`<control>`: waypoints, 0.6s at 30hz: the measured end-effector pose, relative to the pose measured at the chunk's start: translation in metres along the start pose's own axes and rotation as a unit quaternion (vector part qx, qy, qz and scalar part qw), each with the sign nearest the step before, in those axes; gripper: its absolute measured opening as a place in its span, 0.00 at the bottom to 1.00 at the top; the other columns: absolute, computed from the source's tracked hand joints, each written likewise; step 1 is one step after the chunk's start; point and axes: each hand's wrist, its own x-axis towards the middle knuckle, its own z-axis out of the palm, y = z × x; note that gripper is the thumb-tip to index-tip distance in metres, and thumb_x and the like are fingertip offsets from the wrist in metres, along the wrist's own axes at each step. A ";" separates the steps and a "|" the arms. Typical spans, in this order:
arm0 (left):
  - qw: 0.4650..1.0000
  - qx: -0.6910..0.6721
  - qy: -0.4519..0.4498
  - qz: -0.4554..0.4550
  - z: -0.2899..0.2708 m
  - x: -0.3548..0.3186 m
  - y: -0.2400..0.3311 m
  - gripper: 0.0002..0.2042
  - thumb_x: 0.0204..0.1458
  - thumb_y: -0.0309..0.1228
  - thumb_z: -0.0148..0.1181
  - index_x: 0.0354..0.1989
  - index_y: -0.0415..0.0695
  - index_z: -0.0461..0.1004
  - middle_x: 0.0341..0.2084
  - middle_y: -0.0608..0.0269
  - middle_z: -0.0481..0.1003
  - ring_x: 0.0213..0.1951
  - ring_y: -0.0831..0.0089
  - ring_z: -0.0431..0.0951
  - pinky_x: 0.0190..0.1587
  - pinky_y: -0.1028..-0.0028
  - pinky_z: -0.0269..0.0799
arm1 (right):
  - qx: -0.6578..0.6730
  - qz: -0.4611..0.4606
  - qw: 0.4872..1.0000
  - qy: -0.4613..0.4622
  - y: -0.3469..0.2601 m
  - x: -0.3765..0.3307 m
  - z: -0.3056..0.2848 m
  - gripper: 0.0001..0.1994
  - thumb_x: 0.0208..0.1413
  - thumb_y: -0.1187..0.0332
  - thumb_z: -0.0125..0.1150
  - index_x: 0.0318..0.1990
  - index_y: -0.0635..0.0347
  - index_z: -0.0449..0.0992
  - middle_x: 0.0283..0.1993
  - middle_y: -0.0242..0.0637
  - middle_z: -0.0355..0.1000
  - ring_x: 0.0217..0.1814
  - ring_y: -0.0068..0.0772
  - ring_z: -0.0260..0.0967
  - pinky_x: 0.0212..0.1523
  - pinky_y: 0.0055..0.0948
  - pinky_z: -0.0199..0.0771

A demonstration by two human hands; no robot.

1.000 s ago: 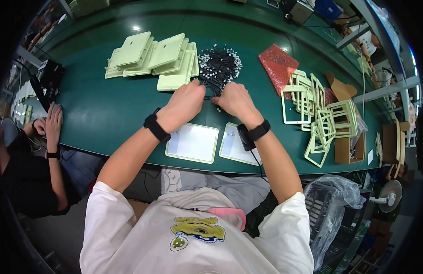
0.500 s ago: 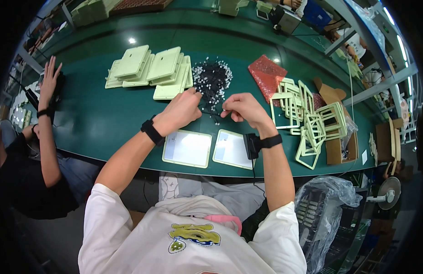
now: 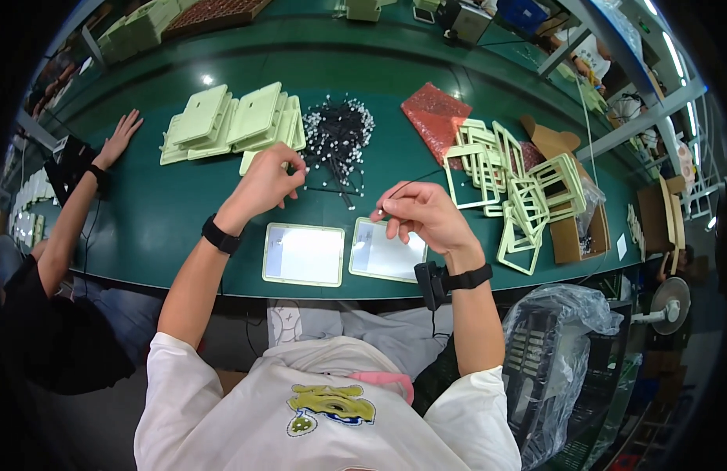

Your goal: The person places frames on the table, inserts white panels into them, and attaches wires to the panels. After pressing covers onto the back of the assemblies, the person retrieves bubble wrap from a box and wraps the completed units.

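Observation:
My right hand (image 3: 428,217) pinches a thin black cable (image 3: 414,180) with a small pale end, above the right one of two flat panels. That panel (image 3: 387,250) has a white face and a pale green rim, and the hand covers part of it. Beside it on the left lies a similar panel (image 3: 303,255), fully visible. My left hand (image 3: 265,184) is closed in a pinch at the near left side of a heap of black cables with white ends (image 3: 337,137). A pale speck shows at its fingertips; what they hold is too small to tell.
Stacked pale green shells (image 3: 253,118) lie behind my left hand. To the right are loose pale green frames (image 3: 520,184), a red bubble-wrap bag (image 3: 434,118) and an open cardboard box (image 3: 579,231). At far left, a co-worker's hand (image 3: 122,137) rests over the green table (image 3: 159,212).
My right hand has drawn back toward me from the heap, with a cable now showing in its fingers. My left hand has moved left, away from the heap's near end. The view has shifted slightly.

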 end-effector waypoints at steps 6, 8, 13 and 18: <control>0.995 -0.046 -0.017 -0.085 -0.008 -0.016 0.001 0.08 0.65 0.26 0.67 0.43 0.32 0.81 0.35 0.59 0.81 0.29 0.77 0.83 0.23 0.77 0.75 | -0.055 0.002 0.995 0.080 0.015 -0.016 0.005 0.09 0.67 0.73 0.69 0.48 0.72 0.81 0.41 0.49 0.84 0.36 0.32 0.84 0.31 0.25 0.83; 0.975 -0.193 -0.068 -0.085 -0.010 -0.010 -0.015 0.07 0.65 0.26 0.66 0.44 0.33 0.82 0.36 0.59 0.82 0.31 0.76 0.83 0.27 0.77 0.76 | -0.066 0.008 0.994 0.089 0.021 -0.019 0.006 0.09 0.67 0.74 0.69 0.48 0.72 0.81 0.41 0.48 0.83 0.37 0.33 0.84 0.33 0.26 0.84; 0.920 -0.361 -0.103 -0.115 -0.015 -0.019 -0.018 0.07 0.66 0.27 0.66 0.44 0.33 0.83 0.37 0.59 0.83 0.34 0.73 0.84 0.35 0.76 0.81 | -0.076 0.016 0.992 0.100 0.034 -0.021 0.002 0.08 0.67 0.75 0.67 0.48 0.72 0.81 0.42 0.48 0.83 0.36 0.34 0.84 0.34 0.27 0.85; 0.898 -0.409 -0.108 -0.120 -0.019 -0.028 -0.021 0.04 0.66 0.24 0.65 0.43 0.35 0.82 0.38 0.57 0.83 0.35 0.73 0.85 0.38 0.77 0.81 | -0.089 0.005 0.989 0.120 0.044 -0.019 0.007 0.07 0.68 0.76 0.65 0.47 0.73 0.80 0.41 0.49 0.83 0.37 0.34 0.84 0.35 0.28 0.86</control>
